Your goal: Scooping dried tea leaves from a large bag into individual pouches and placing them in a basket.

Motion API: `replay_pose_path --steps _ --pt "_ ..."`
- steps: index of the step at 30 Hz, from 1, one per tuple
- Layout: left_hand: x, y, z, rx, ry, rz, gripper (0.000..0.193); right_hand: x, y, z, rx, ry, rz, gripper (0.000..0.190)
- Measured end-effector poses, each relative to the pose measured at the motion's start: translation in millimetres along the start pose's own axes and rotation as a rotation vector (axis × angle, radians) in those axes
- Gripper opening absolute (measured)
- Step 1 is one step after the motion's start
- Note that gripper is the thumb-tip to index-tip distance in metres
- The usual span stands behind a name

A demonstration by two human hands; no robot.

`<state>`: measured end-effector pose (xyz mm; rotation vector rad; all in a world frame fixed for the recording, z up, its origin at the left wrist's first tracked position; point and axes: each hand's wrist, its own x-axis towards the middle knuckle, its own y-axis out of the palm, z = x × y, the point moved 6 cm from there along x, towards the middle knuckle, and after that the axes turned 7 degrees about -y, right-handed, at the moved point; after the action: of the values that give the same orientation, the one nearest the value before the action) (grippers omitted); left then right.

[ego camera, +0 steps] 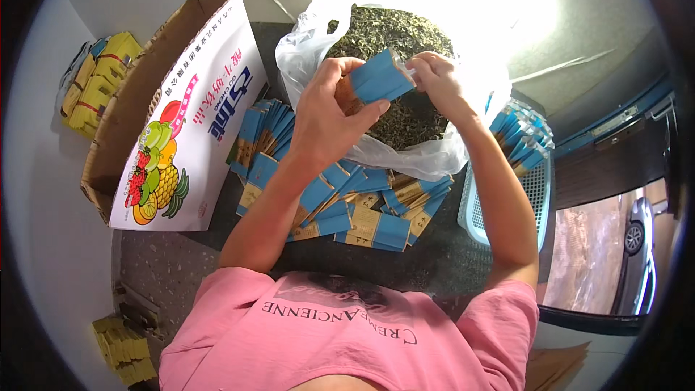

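Note:
My left hand (328, 111) grips a blue and tan paper packet (381, 77) by its tan end, with the thumb below it and the fingers above. The packet is held over a white plastic bag (309, 57) of dried green leaves (393, 27). At the packet's blue end, the fingertips of my right hand (442, 81) pinch a whitish piece, perhaps a plastic liner, at the mouth. Whether anything is inside the packet cannot be seen. Nearer my body, many similar flat packets (374, 225) lie in overlapping piles on the dark table (434, 250).
A light blue plastic basket (471, 217) at the right holds packets with clear tops (524, 136). At the left stands an open cardboard box (217, 92) bearing fruit pictures. Bundled yellow packets (106, 87) lie beyond it, and yellow stacks (124, 350) sit low at the left.

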<state>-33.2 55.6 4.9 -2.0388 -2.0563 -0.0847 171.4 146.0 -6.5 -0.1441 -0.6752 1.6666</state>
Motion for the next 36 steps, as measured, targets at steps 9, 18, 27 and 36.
replay_pose_path --steps 9,18,27,36 --pt "-2 -10 3 0.116 0.016 -0.043 0.049 -10 -35 33 0.157 0.116 -0.016 0.028" --pt "6 4 -7 0.187 0.069 -0.021 0.051 -28 -50 90 0.076 0.02 0.077 0.027" --pt "10 21 -12 -0.061 -0.005 0.1 0.051 -53 -55 154 -0.362 -0.436 0.011 0.022" --pt "19 32 -10 -0.312 -0.045 0.224 0.055 -56 -78 111 -0.478 -0.196 -0.091 0.022"
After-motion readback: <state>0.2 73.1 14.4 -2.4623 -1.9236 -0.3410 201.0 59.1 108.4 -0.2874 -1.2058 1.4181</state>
